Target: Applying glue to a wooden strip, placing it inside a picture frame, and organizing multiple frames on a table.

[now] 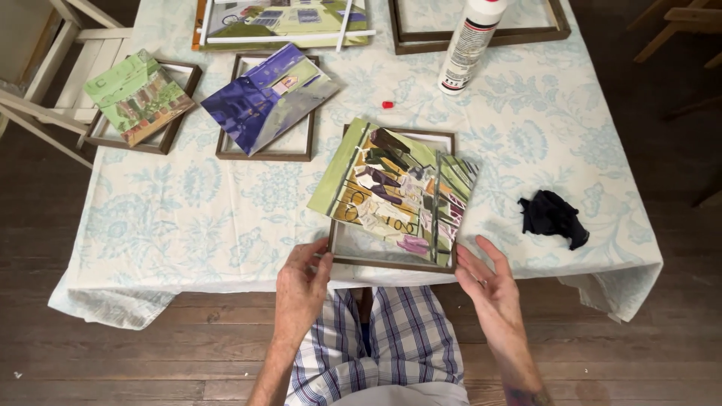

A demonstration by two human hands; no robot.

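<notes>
**Painted panel askew on its dark wooden frame**

A dark wooden frame lies flat at the worktop's near edge. On it rests 1 painted panel, turned askew so its corners overhang the frame. The painting shows green, ochre, purple and white shapes. The frame's near rail and 2 near corners stay uncovered.

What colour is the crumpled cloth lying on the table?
The cloth is dark navy, nearly black; the head view shows it.

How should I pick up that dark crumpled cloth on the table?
Pinch the dark cloth at its bunched top, coming straight down from above. It lies in a soft, floppy heap on the tablecloth, with no firm edge to hold, and nothing stands close around it.
</notes>
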